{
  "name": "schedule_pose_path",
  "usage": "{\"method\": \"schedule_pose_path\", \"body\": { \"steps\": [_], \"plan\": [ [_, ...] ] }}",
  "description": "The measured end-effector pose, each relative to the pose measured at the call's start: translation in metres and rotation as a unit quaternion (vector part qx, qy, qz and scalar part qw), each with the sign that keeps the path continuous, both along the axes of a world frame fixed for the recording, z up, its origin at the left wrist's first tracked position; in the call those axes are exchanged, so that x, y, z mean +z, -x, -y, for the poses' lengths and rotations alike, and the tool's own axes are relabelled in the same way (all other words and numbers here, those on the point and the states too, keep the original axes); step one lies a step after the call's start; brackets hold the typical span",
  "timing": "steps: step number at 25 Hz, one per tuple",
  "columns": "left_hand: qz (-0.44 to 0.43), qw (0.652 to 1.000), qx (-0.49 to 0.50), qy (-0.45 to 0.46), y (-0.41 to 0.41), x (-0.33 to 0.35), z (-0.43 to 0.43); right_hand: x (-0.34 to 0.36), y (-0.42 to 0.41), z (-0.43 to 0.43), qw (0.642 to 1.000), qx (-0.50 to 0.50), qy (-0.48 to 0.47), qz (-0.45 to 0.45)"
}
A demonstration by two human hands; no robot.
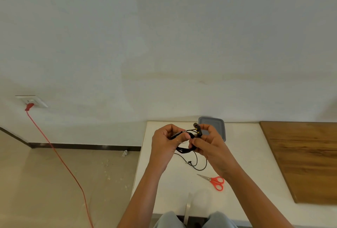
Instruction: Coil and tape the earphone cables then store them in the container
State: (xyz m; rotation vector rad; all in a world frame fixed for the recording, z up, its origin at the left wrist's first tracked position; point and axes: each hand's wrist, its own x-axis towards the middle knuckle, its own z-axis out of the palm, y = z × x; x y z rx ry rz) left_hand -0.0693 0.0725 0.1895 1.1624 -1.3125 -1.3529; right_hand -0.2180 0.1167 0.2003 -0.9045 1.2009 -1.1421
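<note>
Both hands, left [165, 143] and right [209, 144], pinch a black earphone cable [185, 150] above a white table [164, 191], before a grey container [214, 124] (contents hidden), beside red scissors [216, 182].

Container [215, 122] at table's [164, 191] far edge; scissors [214, 182] nearer; board [306, 160] right.

left hand [165, 143] + right hand [209, 144]: both pinch thin black earphone cable [186, 150], loose end trailing | white tabletop [164, 191]: red-handled scissors [215, 182], grey square plastic container [215, 123] behind hands
</note>
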Motion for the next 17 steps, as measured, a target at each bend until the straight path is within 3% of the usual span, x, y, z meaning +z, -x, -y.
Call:
{"method": "schedule_pose_path", "body": {
  "steps": [10,17],
  "plan": [
    [0.019,1.0,-0.007,0.004,0.004,0.019,-0.001,0.012,-0.001,0.003,0.999,0.027,-0.029,0.03],
    [0.018,0.999,-0.033,0.01,0.008,0.03,0.0,0.013,0.0,0.007,0.999,-0.015,-0.021,-0.036]
  ]
}}
